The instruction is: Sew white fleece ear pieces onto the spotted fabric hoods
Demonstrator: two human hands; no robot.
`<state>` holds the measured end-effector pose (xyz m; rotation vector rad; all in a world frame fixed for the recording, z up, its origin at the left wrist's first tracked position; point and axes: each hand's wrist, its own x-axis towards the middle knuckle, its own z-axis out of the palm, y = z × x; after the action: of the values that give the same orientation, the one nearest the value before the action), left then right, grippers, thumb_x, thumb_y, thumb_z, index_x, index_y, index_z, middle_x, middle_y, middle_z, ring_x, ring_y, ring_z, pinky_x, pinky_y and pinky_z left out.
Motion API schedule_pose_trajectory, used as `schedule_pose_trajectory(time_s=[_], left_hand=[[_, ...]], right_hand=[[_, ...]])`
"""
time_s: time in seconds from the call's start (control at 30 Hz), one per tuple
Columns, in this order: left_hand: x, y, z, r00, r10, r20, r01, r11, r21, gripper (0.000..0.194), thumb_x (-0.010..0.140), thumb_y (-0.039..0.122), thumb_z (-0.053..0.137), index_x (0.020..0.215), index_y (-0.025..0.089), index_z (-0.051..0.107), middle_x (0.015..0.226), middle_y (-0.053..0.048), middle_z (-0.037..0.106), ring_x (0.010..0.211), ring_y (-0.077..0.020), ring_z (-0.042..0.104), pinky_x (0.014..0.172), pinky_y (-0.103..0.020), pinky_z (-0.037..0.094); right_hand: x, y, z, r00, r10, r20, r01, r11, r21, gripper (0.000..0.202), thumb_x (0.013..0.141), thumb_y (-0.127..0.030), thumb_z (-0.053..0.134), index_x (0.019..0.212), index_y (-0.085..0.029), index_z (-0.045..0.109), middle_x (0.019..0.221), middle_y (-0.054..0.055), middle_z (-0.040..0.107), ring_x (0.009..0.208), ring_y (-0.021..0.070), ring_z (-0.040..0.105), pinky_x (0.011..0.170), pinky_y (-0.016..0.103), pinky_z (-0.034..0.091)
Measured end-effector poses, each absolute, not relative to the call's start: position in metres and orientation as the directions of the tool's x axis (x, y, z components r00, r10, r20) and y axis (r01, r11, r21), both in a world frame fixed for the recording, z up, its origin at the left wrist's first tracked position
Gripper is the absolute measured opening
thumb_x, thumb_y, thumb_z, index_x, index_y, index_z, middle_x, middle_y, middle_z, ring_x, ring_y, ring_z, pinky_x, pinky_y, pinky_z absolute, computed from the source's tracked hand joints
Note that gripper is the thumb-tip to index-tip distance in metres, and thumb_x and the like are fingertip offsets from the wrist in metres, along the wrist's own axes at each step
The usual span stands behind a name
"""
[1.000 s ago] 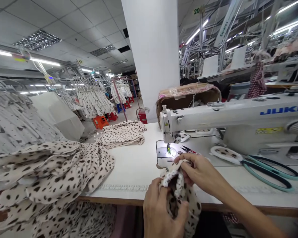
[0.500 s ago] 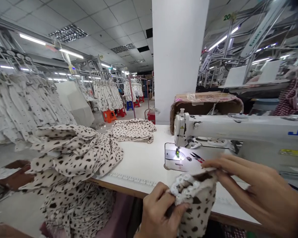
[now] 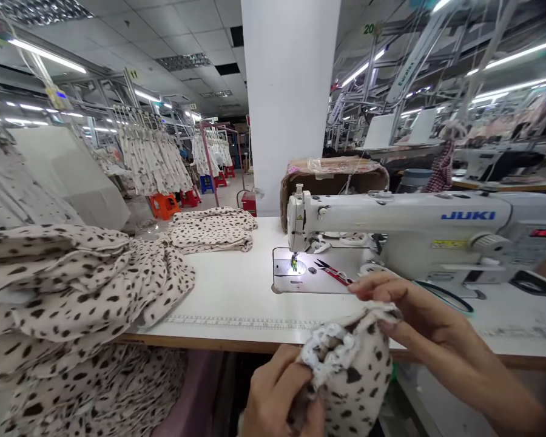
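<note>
Both hands hold one spotted fabric piece with a frilled white edge, low at 6 o'clock, just in front of the near edge of the surface and not yet on it. The left hand is clenched on the bunched frill from below; the right hand pinches the upper edge between its fingertips, at 3 o'clock of the piece. Compared with half a second ago, the piece is pulled a little more open between the hands, and the view has swung so the sewing machine sits fuller in frame. The lit needle lies at 12 o'clock of the piece, well apart, so I judge the edge is being readied, not sewn. Red-handled snips lie beside the needle plate.
</note>
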<state>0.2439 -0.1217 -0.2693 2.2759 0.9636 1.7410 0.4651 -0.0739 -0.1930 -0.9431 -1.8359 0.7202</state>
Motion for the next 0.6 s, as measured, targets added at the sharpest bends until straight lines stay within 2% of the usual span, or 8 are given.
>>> schedule_pose_trajectory(time_s=[0.1, 0.17, 0.23, 0.27, 0.4, 0.47, 0.53, 0.6], left_hand=[[0.256, -0.123, -0.277, 0.057, 0.521, 0.852, 0.435, -0.781, 0.448, 0.018, 0.078, 0.008, 0.052, 0.090, 0.020, 0.058, 0.106, -0.014, 0.062, 0.087, -0.0214, 0.066, 0.070, -0.029, 0.056], [0.261, -0.122, -0.279, 0.014, 0.497, 0.868, 0.385, -0.803, 0.454, 0.019, 0.078, 0.007, 0.053, 0.090, 0.020, 0.058, 0.102, -0.013, 0.064, 0.084, -0.0205, 0.067, 0.069, -0.029, 0.056], [0.263, -0.122, -0.277, 0.017, 0.493, 0.870, 0.300, -0.833, 0.466, 0.020, 0.078, 0.007, 0.053, 0.092, 0.020, 0.059, 0.091, -0.010, 0.065, 0.077, -0.0183, 0.066, 0.066, -0.027, 0.056], [0.263, -0.122, -0.275, 0.038, 0.510, 0.859, 0.278, -0.831, 0.481, 0.020, 0.078, 0.007, 0.054, 0.093, 0.020, 0.059, 0.093, -0.010, 0.065, 0.078, -0.0183, 0.066, 0.067, -0.027, 0.057], [0.264, -0.124, -0.261, 0.125, 0.621, 0.774, 0.334, -0.761, 0.557, 0.013, 0.077, 0.008, 0.058, 0.084, 0.018, 0.062, 0.128, -0.018, 0.057, 0.111, -0.0296, 0.063, 0.087, -0.040, 0.057], [0.267, -0.123, -0.255, 0.098, 0.621, 0.778, 0.340, -0.755, 0.560, 0.012, 0.075, 0.008, 0.057, 0.078, 0.018, 0.062, 0.132, -0.018, 0.057, 0.122, -0.0337, 0.056, 0.094, -0.046, 0.054], [0.272, -0.120, -0.252, 0.089, 0.606, 0.791, 0.303, -0.773, 0.558, 0.012, 0.073, 0.007, 0.057, 0.077, 0.018, 0.062, 0.121, -0.017, 0.064, 0.114, -0.0310, 0.062, 0.097, -0.048, 0.053], [0.276, -0.117, -0.252, 0.103, 0.571, 0.814, 0.248, -0.808, 0.535, 0.010, 0.075, 0.008, 0.058, 0.078, 0.017, 0.061, 0.097, -0.012, 0.069, 0.089, -0.0231, 0.068, 0.095, -0.046, 0.054]], right_hand=[[0.460, -0.074, -0.206, -0.198, 0.887, 0.417, 0.206, 0.453, -0.867, 0.024, 0.091, -0.050, 0.058, 0.088, -0.026, 0.061, 0.079, 0.002, 0.062, 0.066, 0.0165, 0.059, 0.056, 0.024, 0.049], [0.457, -0.073, -0.211, -0.074, 0.909, 0.410, 0.200, 0.416, -0.887, 0.026, 0.087, -0.053, 0.062, 0.087, -0.027, 0.060, 0.074, 0.001, 0.059, 0.062, 0.0160, 0.054, 0.052, 0.024, 0.046], [0.454, -0.073, -0.211, 0.062, 0.902, 0.426, 0.213, 0.405, -0.889, 0.028, 0.083, -0.056, 0.066, 0.086, -0.029, 0.060, 0.080, 0.002, 0.058, 0.067, 0.0172, 0.052, 0.056, 0.025, 0.045], [0.453, -0.074, -0.209, 0.106, 0.899, 0.425, 0.204, 0.398, -0.894, 0.029, 0.082, -0.057, 0.068, 0.085, -0.029, 0.060, 0.082, 0.003, 0.057, 0.068, 0.0174, 0.051, 0.056, 0.025, 0.044], [0.451, -0.079, -0.199, 0.125, 0.909, 0.398, 0.063, 0.393, -0.917, 0.038, 0.077, -0.064, 0.069, 0.077, -0.028, 0.055, 0.078, 0.003, 0.051, 0.063, 0.0166, 0.045, 0.051, 0.028, 0.036], [0.452, -0.080, -0.196, 0.085, 0.895, 0.437, -0.005, 0.439, -0.898, 0.041, 0.076, -0.064, 0.070, 0.073, -0.027, 0.054, 0.071, 0.002, 0.047, 0.064, 0.0174, 0.045, 0.052, 0.029, 0.035], [0.455, -0.079, -0.194, 0.020, 0.863, 0.505, -0.056, 0.505, -0.861, 0.037, 0.079, -0.060, 0.070, 0.073, -0.026, 0.057, 0.064, 0.000, 0.044, 0.062, 0.0168, 0.044, 0.053, 0.029, 0.034], [0.458, -0.076, -0.193, -0.030, 0.812, 0.583, -0.102, 0.577, -0.810, 0.027, 0.084, -0.049, 0.068, 0.075, -0.025, 0.059, 0.060, -0.002, 0.041, 0.057, 0.0147, 0.040, 0.051, 0.027, 0.032]])
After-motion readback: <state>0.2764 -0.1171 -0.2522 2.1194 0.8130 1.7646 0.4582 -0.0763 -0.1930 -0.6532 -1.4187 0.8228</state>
